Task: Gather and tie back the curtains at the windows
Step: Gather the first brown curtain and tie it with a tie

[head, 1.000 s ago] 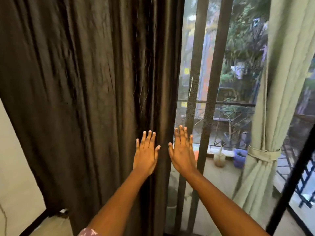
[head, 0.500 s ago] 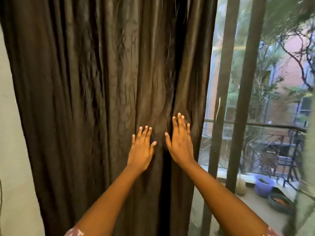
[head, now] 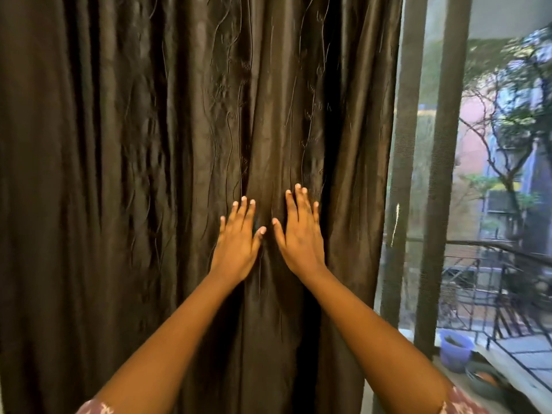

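**Both palms flat on the dark curtain, free edge to your right**

Your left hand [head: 237, 249] and right hand [head: 301, 239] lie side by side, fingers straight and spread, each grip flat against the cloth and pinching nothing. The dark curtain [head: 149, 174] hangs just beyond them, its folds running top to bottom, and spreads wide to the left. Its free edge falls to the right of your right hand, so that hand is the nearer one to sweep the cloth leftward. Right of the edge stand two upright window bars [head: 442, 174], close beside the cloth but, I judge, clear of it. Farther off, a blue pot [head: 455, 349] sits on the balcony.
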